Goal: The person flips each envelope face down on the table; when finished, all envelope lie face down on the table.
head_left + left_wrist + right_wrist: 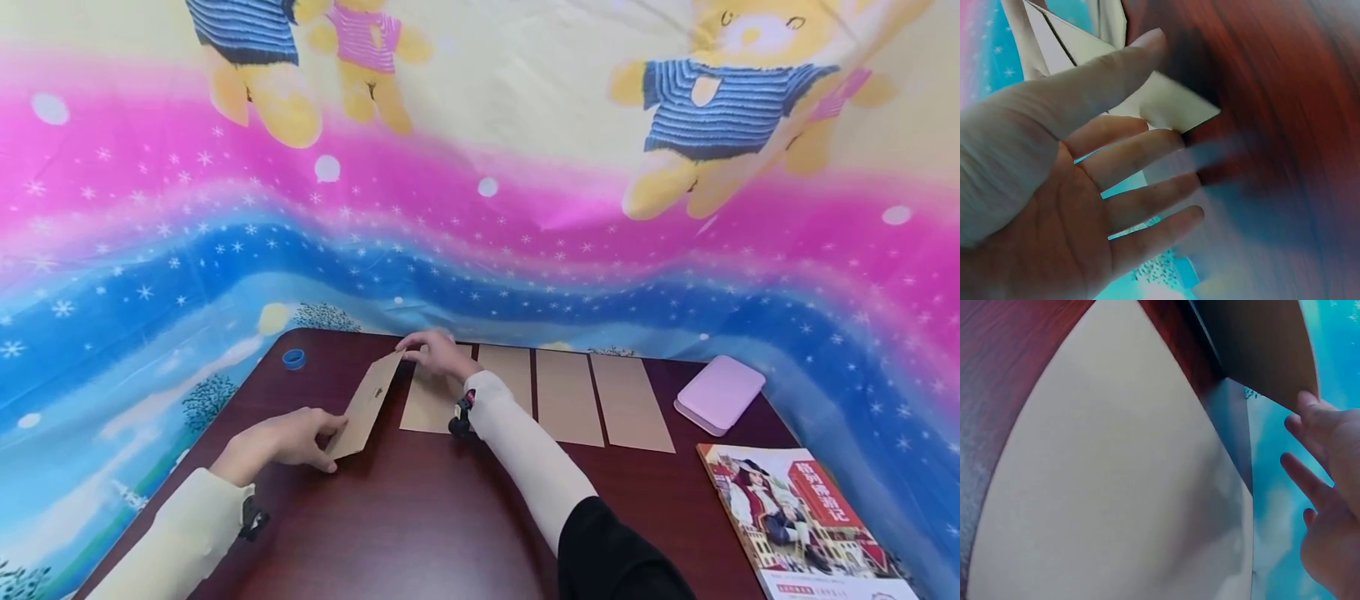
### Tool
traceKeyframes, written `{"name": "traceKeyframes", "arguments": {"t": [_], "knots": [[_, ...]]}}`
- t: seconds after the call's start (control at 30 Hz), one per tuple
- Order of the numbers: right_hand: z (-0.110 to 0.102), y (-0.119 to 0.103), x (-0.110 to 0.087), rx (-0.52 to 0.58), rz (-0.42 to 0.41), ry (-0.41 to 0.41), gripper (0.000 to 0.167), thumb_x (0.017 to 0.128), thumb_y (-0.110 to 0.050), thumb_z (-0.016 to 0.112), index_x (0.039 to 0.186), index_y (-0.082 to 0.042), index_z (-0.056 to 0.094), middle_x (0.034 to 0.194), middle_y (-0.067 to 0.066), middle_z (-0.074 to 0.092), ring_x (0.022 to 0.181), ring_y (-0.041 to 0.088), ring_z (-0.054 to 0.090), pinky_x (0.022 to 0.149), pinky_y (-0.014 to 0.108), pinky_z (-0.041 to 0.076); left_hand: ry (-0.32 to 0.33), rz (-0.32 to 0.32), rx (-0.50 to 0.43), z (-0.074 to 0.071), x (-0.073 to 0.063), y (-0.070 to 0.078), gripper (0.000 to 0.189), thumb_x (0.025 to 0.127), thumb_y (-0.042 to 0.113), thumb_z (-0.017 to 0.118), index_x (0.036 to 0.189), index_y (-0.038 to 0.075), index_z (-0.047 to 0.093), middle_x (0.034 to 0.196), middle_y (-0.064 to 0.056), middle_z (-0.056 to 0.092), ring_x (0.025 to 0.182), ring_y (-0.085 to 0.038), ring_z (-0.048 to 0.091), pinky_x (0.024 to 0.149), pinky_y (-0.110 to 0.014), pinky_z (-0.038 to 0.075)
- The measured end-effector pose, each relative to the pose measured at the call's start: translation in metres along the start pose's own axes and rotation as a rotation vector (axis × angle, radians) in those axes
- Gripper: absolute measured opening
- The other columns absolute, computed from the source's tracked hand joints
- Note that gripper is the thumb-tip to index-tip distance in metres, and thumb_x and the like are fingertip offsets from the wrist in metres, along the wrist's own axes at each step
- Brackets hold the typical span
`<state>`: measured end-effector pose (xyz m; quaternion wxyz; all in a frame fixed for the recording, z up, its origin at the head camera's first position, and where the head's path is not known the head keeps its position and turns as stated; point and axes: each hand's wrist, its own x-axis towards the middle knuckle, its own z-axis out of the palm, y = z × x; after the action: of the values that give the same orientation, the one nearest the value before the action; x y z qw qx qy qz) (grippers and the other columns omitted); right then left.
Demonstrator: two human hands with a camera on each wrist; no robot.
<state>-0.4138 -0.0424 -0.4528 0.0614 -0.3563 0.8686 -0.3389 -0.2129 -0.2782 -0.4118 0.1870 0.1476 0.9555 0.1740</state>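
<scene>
A tan kraft-paper piece stands tilted on one long edge over the left part of the table, with a small dark mark on the side facing me. My left hand pinches its near corner between thumb and index finger; in the left wrist view, the other fingers of that hand spread out behind the paper. At the far corner, my right hand pinches the edge, thumb against the paper in the right wrist view. Several similar tan pieces lie flat in a row to the right.
A blue tape roll sits at the back left of the dark red table. To the right are a lilac box and a colourful book. A printed cloth hangs around the table's back and sides.
</scene>
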Motion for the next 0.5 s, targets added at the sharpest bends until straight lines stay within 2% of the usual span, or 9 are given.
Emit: {"name": "traceKeyframes", "arguments": {"t": [0.07, 0.17, 0.27, 0.33, 0.43, 0.5], "knots": [[-0.001, -0.002, 0.001, 0.072, -0.001, -0.003, 0.023, 0.104, -0.025, 0.062, 0.124, -0.023, 0.072, 0.13, -0.002, 0.071, 0.12, 0.016, 0.062, 0.114, 0.039, 0.04, -0.013, 0.029, -0.034, 0.001, 0.0, 0.003, 0.082, 0.084, 0.024, 0.086, 0.151, -0.002, 0.047, 0.14, -0.017, 0.065, 0.122, -0.028, 0.065, 0.097, -0.048, 0.056], [0.001, -0.005, 0.003, 0.188, -0.024, -0.012, 0.025, 0.105, -0.022, 0.059, 0.128, -0.019, 0.069, 0.135, 0.002, 0.068, 0.128, 0.017, 0.062, 0.108, 0.034, 0.049, -0.026, 0.055, -0.06, 0.004, 0.0, 0.009, 0.081, 0.086, 0.025, 0.083, 0.152, -0.003, 0.045, 0.144, -0.017, 0.062, 0.128, -0.03, 0.063, 0.1, -0.049, 0.054], [0.004, -0.011, 0.004, 0.258, -0.062, -0.009, 0.029, 0.106, -0.018, 0.057, 0.134, -0.015, 0.065, 0.138, 0.007, 0.066, 0.132, 0.02, 0.06, 0.108, 0.031, 0.049, -0.029, 0.078, -0.068, 0.008, -0.001, 0.016, 0.078, 0.089, 0.026, 0.081, 0.152, -0.002, 0.045, 0.144, -0.016, 0.062, 0.129, -0.031, 0.062, 0.102, -0.051, 0.053], [0.006, -0.016, 0.004, 0.277, -0.08, -0.006, 0.032, 0.106, -0.016, 0.056, 0.138, -0.014, 0.063, 0.139, 0.01, 0.066, 0.133, 0.021, 0.06, 0.108, 0.029, 0.05, -0.021, 0.102, -0.062, 0.01, -0.001, 0.019, 0.075, 0.09, 0.027, 0.08, 0.151, -0.001, 0.048, 0.138, -0.012, 0.066, 0.122, -0.027, 0.065, 0.097, -0.048, 0.054], [0.007, -0.024, 0.006, 0.301, -0.095, 0.001, 0.036, 0.106, -0.015, 0.056, 0.142, -0.014, 0.06, 0.138, 0.012, 0.067, 0.131, 0.021, 0.062, 0.105, 0.028, 0.051, -0.006, 0.135, -0.059, 0.012, -0.001, 0.024, 0.066, 0.091, 0.028, 0.078, 0.147, 0.003, 0.054, 0.116, -0.003, 0.072, 0.1, -0.016, 0.065, 0.084, -0.04, 0.053], [0.007, -0.026, 0.008, 0.309, -0.093, 0.005, 0.038, 0.105, -0.017, 0.058, 0.143, -0.017, 0.06, 0.137, 0.009, 0.067, 0.131, 0.019, 0.063, 0.105, 0.027, 0.052, 0.007, 0.145, -0.061, 0.012, 0.0, 0.027, 0.066, 0.091, 0.029, 0.078, 0.147, 0.005, 0.053, 0.11, 0.001, 0.071, 0.094, -0.013, 0.063, 0.081, -0.037, 0.051]]}}
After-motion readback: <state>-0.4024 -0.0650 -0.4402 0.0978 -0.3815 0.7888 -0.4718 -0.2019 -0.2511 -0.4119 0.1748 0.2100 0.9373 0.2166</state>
